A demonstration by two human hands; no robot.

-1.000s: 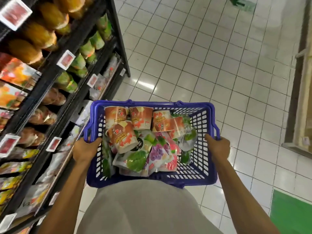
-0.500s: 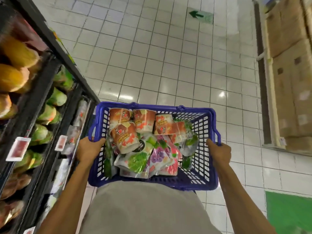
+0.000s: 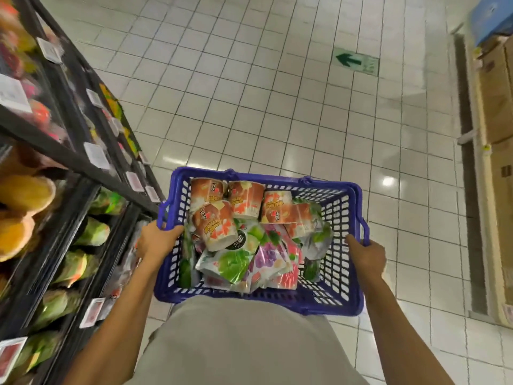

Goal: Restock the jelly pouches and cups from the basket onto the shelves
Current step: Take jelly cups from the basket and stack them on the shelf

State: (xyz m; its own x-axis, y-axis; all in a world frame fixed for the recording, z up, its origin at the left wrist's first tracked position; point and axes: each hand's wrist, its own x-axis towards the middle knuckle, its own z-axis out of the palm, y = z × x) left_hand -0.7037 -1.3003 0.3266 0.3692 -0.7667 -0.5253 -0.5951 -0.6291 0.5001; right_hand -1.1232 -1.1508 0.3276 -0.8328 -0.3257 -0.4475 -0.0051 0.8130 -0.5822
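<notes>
White tiled floor [image 3: 249, 107], green arrow [image 3: 348, 60]; shelves [image 3: 63, 157] left; basket [image 3: 277, 297] held.

You get bright, even light from overhead, with soft, faint shadows. Glare: one small white hotspot on the glossy white floor tiles [image 3: 249, 87] right of centre, and a weaker sheen left of centre.

Motion blur smears the black metal shelving [image 3: 69, 159] and its white price tags [image 3: 95, 154] down the left edge; you cannot read the packets there.

Sharpest zone is lower centre, at the blue perforated plastic basket [image 3: 347, 273], though print inside stays soft.

Wide-angle distortion bows the tile lines and tilts the brown cardboard boxes [image 3: 499, 107] at the right edge, which are also blurred.
</notes>
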